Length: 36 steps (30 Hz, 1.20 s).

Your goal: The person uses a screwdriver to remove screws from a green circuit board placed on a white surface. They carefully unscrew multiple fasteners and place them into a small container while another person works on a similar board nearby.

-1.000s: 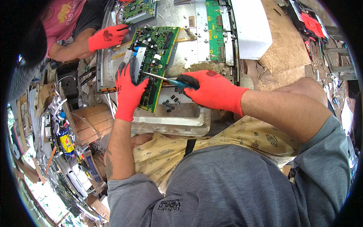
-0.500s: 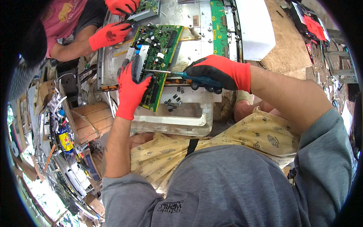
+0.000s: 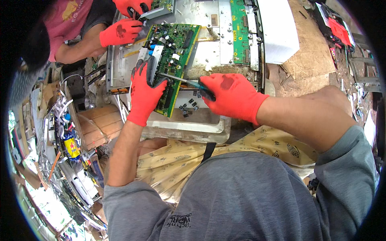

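Observation:
A green circuit board [image 3: 183, 42] lies tilted across a large metal panel [image 3: 210, 52], its near end jutting past the panel's edge. My left hand [image 3: 145, 94], in a red and black glove, grips the board's left side beside a pale metal heat sink [image 3: 157, 54]. The fingertips partly go out of sight behind the heat sink. In my right hand [image 3: 230, 93], gloved alike, is a screwdriver [image 3: 176, 77] with a blue-green handle. Its shaft points left across the board, and the tip is at the foot of the heat sink. Small black components [image 3: 189, 109] lie below the board.
At upper left a co-worker's red-gloved hands [image 3: 120, 32] handle another board with a metal bracket [image 3: 159, 13]. A whitish plastic frame [image 3: 189, 134] lies under the panel's near side. Cardboard [image 3: 307, 44] is at right; wires and scrap [image 3: 66, 120] crowd the left.
My right hand has turned over and come lower, its back now upward, with the screwdriver shaft slanting more. The whole scene has shifted slightly rightward. My left hand keeps its hold on the board.

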Available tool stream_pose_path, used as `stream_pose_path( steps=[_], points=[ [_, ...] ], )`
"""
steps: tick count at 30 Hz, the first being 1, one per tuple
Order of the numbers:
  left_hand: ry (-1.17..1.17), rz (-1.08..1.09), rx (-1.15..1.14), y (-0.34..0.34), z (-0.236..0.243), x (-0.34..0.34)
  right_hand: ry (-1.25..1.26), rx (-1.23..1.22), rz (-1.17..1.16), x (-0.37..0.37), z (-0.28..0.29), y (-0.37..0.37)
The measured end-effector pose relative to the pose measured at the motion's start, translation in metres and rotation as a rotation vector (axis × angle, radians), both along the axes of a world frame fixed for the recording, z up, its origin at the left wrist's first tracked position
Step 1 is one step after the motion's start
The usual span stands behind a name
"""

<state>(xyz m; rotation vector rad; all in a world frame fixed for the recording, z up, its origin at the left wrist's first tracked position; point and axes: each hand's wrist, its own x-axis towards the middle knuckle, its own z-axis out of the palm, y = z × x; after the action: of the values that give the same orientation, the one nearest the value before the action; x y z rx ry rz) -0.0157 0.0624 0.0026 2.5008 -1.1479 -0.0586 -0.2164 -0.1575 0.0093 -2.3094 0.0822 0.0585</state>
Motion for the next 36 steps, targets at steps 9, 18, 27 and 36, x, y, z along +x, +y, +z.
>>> stream_pose_path(
  steps=[9, 18, 27, 36],
  points=[
    [-0.195, -0.111, 0.139, -0.004, 0.002, -0.004, 0.189, 0.019, -0.105, 0.014, 0.02, -0.009],
    [-0.139, -0.068, 0.085, 0.002, -0.004, 0.001, 0.669, 0.85, -0.05, 0.015, 0.026, -0.042],
    [-0.12, -0.074, 0.101, 0.005, -0.002, 0.0, 0.547, 0.641, -0.134, 0.015, 0.028, -0.028],
    [-0.137, -0.072, 0.111, 0.0, 0.001, -0.004, 0.147, 0.116, -0.016, 0.007, 0.03, -0.014]
  ],
)
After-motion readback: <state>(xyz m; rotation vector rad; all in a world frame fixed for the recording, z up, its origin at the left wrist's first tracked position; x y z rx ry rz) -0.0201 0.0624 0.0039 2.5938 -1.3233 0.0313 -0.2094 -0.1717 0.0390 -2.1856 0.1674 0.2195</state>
